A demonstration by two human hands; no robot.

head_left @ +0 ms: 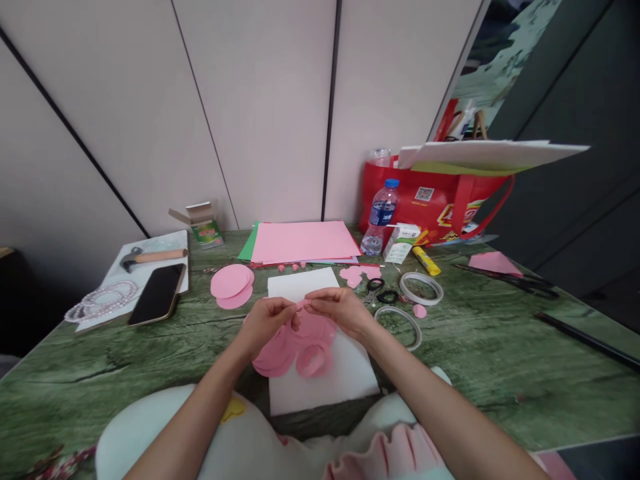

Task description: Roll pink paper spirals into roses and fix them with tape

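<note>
My left hand (270, 323) and my right hand (343, 308) meet above a white board (325, 393), fingertips nearly touching. Both pinch thumb against fingers at a small spot of pink; what they grip is too small to make out. Below them, pink paper circles (273, 357) overlap on the board, partly hidden by my hands. A curled ring of pink paper (313, 360) lies among them. To the left rests a stack of pink paper discs (231, 283). Small pink paper flowers (355, 275) and black-handled scissors (374, 288) lie just right of the board.
Coloured paper sheets (305, 241) lie behind the board. Rolls of tape (421, 289), a glue stick (427, 260), a carton (401, 243), a water bottle (381, 217) and a red bag (435, 200) stand rightward. Leftward are a phone (157, 293), hammer (155, 257) and beads (103, 300).
</note>
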